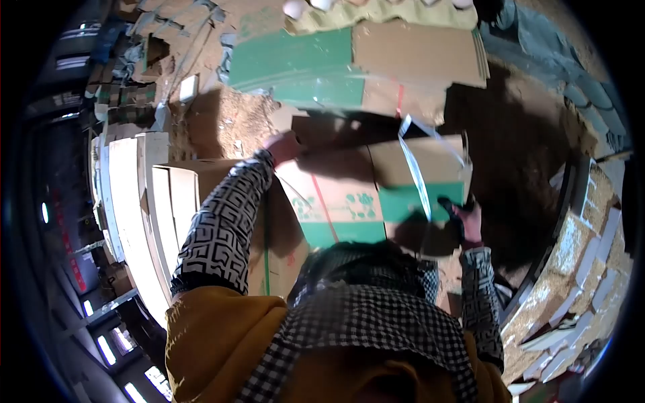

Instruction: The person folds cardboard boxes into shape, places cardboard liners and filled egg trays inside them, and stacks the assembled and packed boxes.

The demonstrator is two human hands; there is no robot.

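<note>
A cardboard box point(342, 232) with a green band, printed marks and a thin red line lies in front of my body. At its far left corner, my left hand point(283, 148) is closed on the edge, its fingers partly in shadow. My right hand point(468, 220), dark over the fingers, grips the box's right side with the thumb on the upper face. A loose, shiny pale strap point(418, 171) loops up over the right half of the box.
Beyond stands another green and brown carton point(295, 67) with an egg tray point(383, 15) holding several eggs on top. Stacked cartons point(178, 201) are on my left. Flattened grey pieces point(584, 269) lie along the right. Sawdust-like litter point(242, 121) covers ground at the back left.
</note>
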